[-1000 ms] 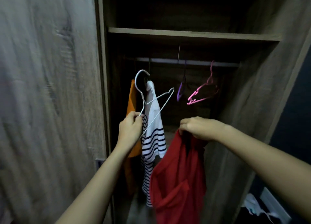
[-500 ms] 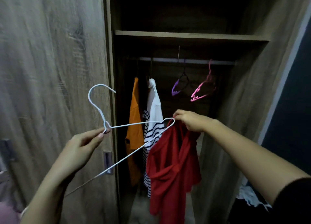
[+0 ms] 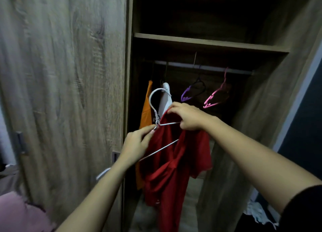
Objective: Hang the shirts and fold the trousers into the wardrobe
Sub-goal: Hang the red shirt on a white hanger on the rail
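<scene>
A red shirt (image 3: 167, 176) hangs in front of the open wardrobe, gripped at its collar by my right hand (image 3: 187, 117). My left hand (image 3: 137, 143) pinches the neck of a white wire hanger (image 3: 154, 108). One hanger arm runs under my right hand into the shirt's collar; the other lies across the red cloth. Behind them an orange shirt (image 3: 146, 113) and a white shirt (image 3: 166, 99) hang from the rail (image 3: 209, 68).
A purple hanger (image 3: 187, 94) and a pink hanger (image 3: 213, 99) hang bare on the rail. A shelf (image 3: 209, 43) sits above it. The closed wooden door (image 3: 69, 92) fills the left. Pink cloth (image 3: 19, 212) lies bottom left, white clothing (image 3: 257, 212) bottom right.
My left hand has brought the white hanger rightward to the red shirt. The hanger's arm now sits in the collar under my right hand, which has risen a little.
</scene>
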Available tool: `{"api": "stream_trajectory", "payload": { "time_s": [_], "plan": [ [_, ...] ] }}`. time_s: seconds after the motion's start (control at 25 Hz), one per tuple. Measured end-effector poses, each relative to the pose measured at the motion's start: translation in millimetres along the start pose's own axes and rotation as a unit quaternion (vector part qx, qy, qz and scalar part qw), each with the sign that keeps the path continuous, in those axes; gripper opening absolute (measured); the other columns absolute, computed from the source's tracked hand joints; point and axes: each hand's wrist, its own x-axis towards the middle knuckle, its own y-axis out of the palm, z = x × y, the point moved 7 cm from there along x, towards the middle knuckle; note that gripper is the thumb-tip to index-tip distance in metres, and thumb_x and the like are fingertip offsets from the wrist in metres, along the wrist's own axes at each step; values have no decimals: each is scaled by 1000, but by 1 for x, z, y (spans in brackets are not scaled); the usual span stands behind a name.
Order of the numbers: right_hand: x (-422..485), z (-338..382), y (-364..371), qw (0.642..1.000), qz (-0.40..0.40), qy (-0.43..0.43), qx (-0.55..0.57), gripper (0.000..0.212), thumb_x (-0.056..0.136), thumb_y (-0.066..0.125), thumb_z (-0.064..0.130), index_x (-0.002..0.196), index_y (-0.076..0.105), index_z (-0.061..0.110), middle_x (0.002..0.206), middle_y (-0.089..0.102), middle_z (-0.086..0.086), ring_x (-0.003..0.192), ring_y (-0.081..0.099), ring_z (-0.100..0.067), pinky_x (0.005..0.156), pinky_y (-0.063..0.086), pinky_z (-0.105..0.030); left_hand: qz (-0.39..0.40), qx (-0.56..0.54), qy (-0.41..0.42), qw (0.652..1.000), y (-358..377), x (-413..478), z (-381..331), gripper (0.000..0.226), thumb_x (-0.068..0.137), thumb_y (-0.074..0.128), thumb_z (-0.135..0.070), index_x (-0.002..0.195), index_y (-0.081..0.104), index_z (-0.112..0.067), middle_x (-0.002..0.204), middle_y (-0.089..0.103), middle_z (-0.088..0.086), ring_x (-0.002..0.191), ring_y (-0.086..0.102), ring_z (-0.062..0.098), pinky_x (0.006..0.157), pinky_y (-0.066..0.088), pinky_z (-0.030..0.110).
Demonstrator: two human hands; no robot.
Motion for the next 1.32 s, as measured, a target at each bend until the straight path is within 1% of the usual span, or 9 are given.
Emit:
{"api": "stream_trajectory", "payload": {
  "time_s": [0.28,0.48,0.64,0.8,0.92,1.04,1.16,1.24,1.32],
  "plan": [
    [10,39,-33,991,-82,-82,70,58,63,50,-13,118,59,2,128,50,-10,122,47,-26,103,39,-38,-125,-130,-8,983,13,-4,-10,26,91,58,-11,116,66,-10,109,61,-12,103,48,-20,87,34,-3],
    [6,60,-21,984,-103,-143,-25,36,81,53,22,116,59,17,119,59,-1,107,55,-25,95,38,-46,-203,-157,-9,967,-8,-5,0,21,89,58,-23,106,69,-23,99,66,-25,94,58,-17,82,42,5],
    [-3,49,-44,940,-249,-163,-164,40,91,29,51,102,57,24,86,68,2,73,67,-21,54,43,-31,-192,-192,0,962,-18,-1,-10,11,88,57,-29,85,67,-27,69,66,-12,61,57,-1,58,43,20],
    [-6,48,-49,928,-263,-190,-182,23,90,36,44,84,39,22,64,58,3,41,57,-23,40,10,-12,-324,4,83,942,-26,-13,-27,13,90,59,-26,99,60,-17,91,61,-1,82,57,17,73,41,29],
    [-9,28,-54,933,-276,-174,-154,29,92,29,47,84,44,22,72,61,-1,55,63,-25,39,22,-21,-285,183,249,907,24,-54,-22,15,90,52,-28,102,55,-21,100,45,5,83,47,23,70,37,34],
    [-14,16,-66,941,-280,-138,-131,45,92,22,52,87,54,20,81,62,-1,68,65,-28,45,34,-27,-114,246,50,961,86,-78,29,27,80,54,-45,100,63,-29,105,41,3,88,50,25,71,42,37],
    [-26,8,-72,941,-272,-135,-149,37,93,25,49,89,50,22,82,63,-3,69,64,-28,46,36,-27,34,173,-274,946,100,-75,86,34,75,65,-42,108,59,-37,124,32,6,110,37,30,85,41,45],
    [-39,-9,-66,945,-257,-129,-157,39,93,26,49,88,53,20,78,62,-4,65,64,-28,44,33,-25,18,21,-283,959,83,-55,100,30,70,68,-20,95,64,-37,118,43,11,108,47,27,82,41,34],
    [-56,-31,-53,945,-261,-110,-166,42,94,23,53,87,51,22,73,60,-4,58,63,-27,42,28,-22,41,-31,-254,966,58,-32,101,34,72,62,-3,67,68,-36,89,66,13,81,63,12,66,43,22]
  ]
}}
